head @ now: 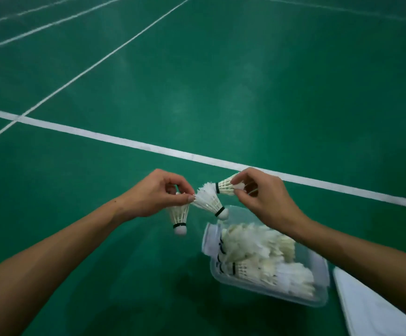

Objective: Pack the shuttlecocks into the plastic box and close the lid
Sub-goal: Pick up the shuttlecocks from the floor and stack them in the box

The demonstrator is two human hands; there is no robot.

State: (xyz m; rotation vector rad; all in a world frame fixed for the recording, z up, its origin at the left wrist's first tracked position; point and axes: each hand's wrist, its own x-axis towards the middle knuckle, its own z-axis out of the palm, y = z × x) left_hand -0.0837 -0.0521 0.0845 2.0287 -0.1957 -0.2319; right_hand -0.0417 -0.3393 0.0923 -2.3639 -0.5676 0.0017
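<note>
While hands [158, 192] pinch three shuttlecocks [209, 200] — one box [269, 291].

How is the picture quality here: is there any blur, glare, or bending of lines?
Head view: the court lines bow slightly from the wide lens; pale glare streaks the green floor; the shuttlecocks in the box look soft and overexposed; the hands are fairly sharp.

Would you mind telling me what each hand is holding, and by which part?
The left hand pinches two shuttlecocks by their feather ends, corks hanging down. The right hand holds a third shuttlecock at its cork end.
</note>
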